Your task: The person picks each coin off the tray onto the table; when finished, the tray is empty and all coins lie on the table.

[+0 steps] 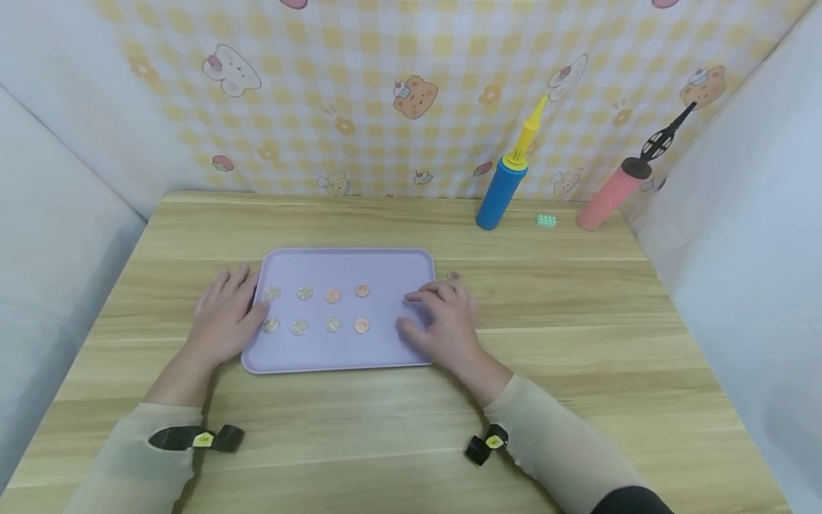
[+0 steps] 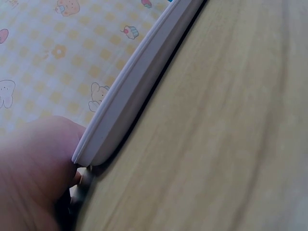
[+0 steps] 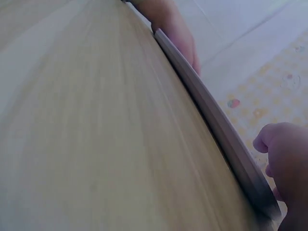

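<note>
Lilac tray lies flat on the wooden table; tabletop shows along its near and far edges, widest room for moving to the right. Blue pump stands well apart, far right. My left hand is at the tray's left edge, fingers loosely spread outside, thumb at the rim. My right hand is over the right edge, thumb and forefinger apart; cannot tell how the other fingers lie. 8 coins in 2 rows of 4: 5 silvery, 3 coppery. 1 brownish coin just beyond my right hand, off the tray.
</note>
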Demonstrator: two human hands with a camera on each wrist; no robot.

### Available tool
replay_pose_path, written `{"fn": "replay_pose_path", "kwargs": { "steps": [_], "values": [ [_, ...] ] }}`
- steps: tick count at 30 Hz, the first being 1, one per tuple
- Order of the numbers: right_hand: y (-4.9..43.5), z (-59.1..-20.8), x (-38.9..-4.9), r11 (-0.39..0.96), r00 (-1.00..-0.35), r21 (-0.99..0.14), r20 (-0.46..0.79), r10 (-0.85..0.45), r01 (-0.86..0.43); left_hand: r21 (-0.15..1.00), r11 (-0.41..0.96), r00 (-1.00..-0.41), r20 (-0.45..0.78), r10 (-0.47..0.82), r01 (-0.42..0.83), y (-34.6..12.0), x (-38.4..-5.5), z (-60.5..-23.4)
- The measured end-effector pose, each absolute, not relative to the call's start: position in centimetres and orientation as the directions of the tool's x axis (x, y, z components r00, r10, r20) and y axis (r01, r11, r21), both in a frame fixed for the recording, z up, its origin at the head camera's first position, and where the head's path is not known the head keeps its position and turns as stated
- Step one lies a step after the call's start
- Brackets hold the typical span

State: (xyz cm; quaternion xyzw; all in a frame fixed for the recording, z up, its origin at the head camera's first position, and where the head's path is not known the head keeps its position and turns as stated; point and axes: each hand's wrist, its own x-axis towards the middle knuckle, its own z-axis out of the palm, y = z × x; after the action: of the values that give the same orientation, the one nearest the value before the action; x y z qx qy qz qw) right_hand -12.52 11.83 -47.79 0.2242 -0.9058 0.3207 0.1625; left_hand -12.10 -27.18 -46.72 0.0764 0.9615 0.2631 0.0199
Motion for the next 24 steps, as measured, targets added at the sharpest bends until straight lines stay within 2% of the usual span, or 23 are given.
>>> {"fn": "replay_pose_path", "kwargs": {
  "steps": [4,13,19,24],
  "values": [
    [10.1,-47.5,-12.3,0.700,-0.828,-0.463,0.433,-0.356,-0.543,0.510,0.849,-0.988,0.008,0.157,0.139,-27.2,-12.1,-46.7],
    [8.8,-46.5,-12.2,0.760,-0.829,-0.343,0.325,-0.456,-0.552,0.513,0.848,-0.989,0.010,0.147,0.131,-27.0,-12.3,-46.6],
    [8.0,-46.5,-12.2,0.744,-0.807,-0.323,0.324,-0.494,-0.585,0.516,0.845,-0.988,0.015,0.154,0.139,-27.0,-12.3,-46.7],
    [6.7,-46.6,-12.3,0.739,-0.814,-0.342,0.265,-0.517,-0.581,0.528,0.837,-0.988,0.026,0.155,0.145,-27.1,-12.2,-46.9]
  ]
}}
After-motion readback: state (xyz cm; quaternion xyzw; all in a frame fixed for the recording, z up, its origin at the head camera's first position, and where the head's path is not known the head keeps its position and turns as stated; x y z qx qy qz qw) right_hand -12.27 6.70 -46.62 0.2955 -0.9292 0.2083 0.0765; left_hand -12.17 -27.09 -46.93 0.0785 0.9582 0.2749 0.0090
